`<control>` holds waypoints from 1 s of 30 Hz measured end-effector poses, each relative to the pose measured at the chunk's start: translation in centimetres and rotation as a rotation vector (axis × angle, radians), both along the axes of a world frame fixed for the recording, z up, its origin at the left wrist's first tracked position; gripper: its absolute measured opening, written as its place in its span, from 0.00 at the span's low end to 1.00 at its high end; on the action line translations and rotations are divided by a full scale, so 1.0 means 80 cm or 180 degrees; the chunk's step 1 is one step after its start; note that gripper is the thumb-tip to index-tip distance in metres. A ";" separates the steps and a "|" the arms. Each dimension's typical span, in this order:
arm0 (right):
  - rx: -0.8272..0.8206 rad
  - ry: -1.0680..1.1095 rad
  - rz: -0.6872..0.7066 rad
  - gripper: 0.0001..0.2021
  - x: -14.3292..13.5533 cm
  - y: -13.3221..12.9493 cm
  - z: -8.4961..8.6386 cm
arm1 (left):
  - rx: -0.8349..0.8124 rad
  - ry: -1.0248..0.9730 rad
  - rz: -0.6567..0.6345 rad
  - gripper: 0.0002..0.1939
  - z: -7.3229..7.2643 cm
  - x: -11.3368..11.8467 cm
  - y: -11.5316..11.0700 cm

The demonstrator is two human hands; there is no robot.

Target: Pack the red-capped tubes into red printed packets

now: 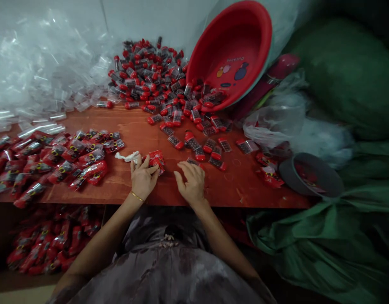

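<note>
On the near part of the table my left hand (144, 178), with a gold bracelet at the wrist, has its fingers and thumb closed on a red printed plastic wrapper (156, 158). A crumpled white scrap (127, 156) lies just left of those fingers. My right hand (192, 182) rests a short way to the right, its thumb apart from the curved fingers and nothing seen between them. Beyond its fingertips lies a small clear container with a red cap (194, 161), partly hidden. Several more red-capped containers (192, 141) with dark contents lie loose ahead.
A large heap of red-capped containers (147, 71) spills beside a tilted red basin (226, 38). Clear plastic sleeves (49, 63) pile up at back left; wrapped red packs (64, 156) lie in front. A grey bowl (287, 173) and green sacking (314, 228) are right.
</note>
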State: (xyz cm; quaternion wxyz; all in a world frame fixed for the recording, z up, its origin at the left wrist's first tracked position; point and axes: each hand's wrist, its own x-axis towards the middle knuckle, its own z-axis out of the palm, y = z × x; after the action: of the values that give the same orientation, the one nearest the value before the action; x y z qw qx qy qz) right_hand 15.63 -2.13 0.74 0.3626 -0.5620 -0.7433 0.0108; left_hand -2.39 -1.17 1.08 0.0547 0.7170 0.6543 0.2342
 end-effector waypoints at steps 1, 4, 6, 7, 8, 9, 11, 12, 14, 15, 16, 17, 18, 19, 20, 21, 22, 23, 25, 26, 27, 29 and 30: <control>-0.0063 0.0074 0.0127 0.13 -0.011 0.001 0.002 | -0.0043 -0.0034 0.0014 0.11 0.001 0.000 0.002; -0.0342 0.0160 0.0370 0.14 -0.037 0.012 0.001 | -0.0217 -0.0156 0.0050 0.10 -0.002 -0.002 0.006; -0.0585 0.0123 0.0430 0.13 -0.046 0.022 -0.005 | -0.0231 -0.0257 0.0067 0.10 -0.007 -0.004 0.008; -0.0680 0.0117 0.0427 0.12 -0.048 0.027 -0.009 | -0.0190 -0.0314 0.0073 0.10 -0.010 -0.005 0.008; -0.0730 0.0140 0.0411 0.11 -0.048 0.030 -0.012 | -0.0129 -0.0368 0.0079 0.10 -0.012 -0.005 0.007; -0.0730 0.0206 0.0383 0.11 -0.048 0.031 -0.013 | -0.0047 -0.0423 0.0090 0.10 -0.012 -0.006 0.007; -0.0607 0.0477 0.0328 0.13 -0.046 0.030 -0.013 | 0.0173 -0.0527 0.0140 0.10 -0.010 -0.008 0.006; -0.0534 0.0663 0.0325 0.14 -0.045 0.027 -0.010 | 0.0301 -0.0573 0.0175 0.10 -0.006 -0.009 0.006; -0.0511 0.1106 0.0392 0.16 -0.045 0.022 -0.001 | 0.0544 -0.0640 0.0209 0.11 0.007 -0.008 0.004; -0.0597 0.1369 0.0451 0.16 -0.046 0.020 0.004 | 0.0628 -0.0655 0.0180 0.11 0.014 -0.007 0.003; -0.0743 0.1649 0.0521 0.16 -0.048 0.019 0.009 | 0.0675 -0.0661 0.0113 0.11 0.022 -0.005 0.001; -0.0935 0.1922 0.0602 0.15 -0.050 0.018 0.013 | 0.0683 -0.0669 0.0030 0.11 0.028 -0.002 -0.001; -0.1139 0.2165 0.0679 0.14 -0.052 0.018 0.017 | 0.0667 -0.0692 -0.0041 0.11 0.034 0.001 -0.003; -0.1315 0.2367 0.0724 0.13 -0.054 0.019 0.020 | 0.0640 -0.0747 -0.0077 0.12 0.038 0.005 -0.006; -0.1430 0.2517 0.0718 0.14 -0.055 0.019 0.021 | 0.0619 -0.0860 -0.0056 0.13 0.041 0.010 -0.008; -0.1464 0.2610 0.0660 0.14 -0.055 0.019 0.022 | 0.0607 -0.1054 0.0026 0.14 0.042 0.014 -0.010; -0.1422 0.2647 0.0552 0.16 -0.054 0.019 0.021 | 0.0560 -0.1345 0.0134 0.17 0.042 0.018 -0.012; -0.1333 0.2631 0.0419 0.16 -0.052 0.019 0.021 | 0.0432 -0.1749 0.0237 0.21 0.042 0.021 -0.013; -0.1114 0.2466 0.0197 0.16 -0.046 0.016 0.020 | -0.0156 -0.2811 0.0357 0.25 0.042 0.027 -0.014; -0.1023 0.2334 0.0133 0.16 -0.044 0.014 0.019 | -0.0583 -0.3366 0.0388 0.26 0.043 0.029 -0.014; -0.0945 0.2198 0.0095 0.16 -0.042 0.012 0.020 | -0.1035 -0.3871 0.0425 0.25 0.045 0.031 -0.014; -0.0806 0.1983 0.0084 0.17 -0.039 0.008 0.022 | -0.1796 -0.4637 0.0542 0.24 0.051 0.034 -0.014; -0.0743 0.1905 0.0105 0.16 -0.038 0.006 0.023 | -0.2043 -0.4875 0.0594 0.23 0.055 0.036 -0.014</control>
State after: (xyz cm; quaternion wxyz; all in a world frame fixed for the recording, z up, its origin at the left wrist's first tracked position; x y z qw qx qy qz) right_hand 12.57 -1.68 2.56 0.4980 -0.5596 -0.6064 0.2667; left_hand 0.48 -2.31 5.45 0.6662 0.2521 0.5278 0.4625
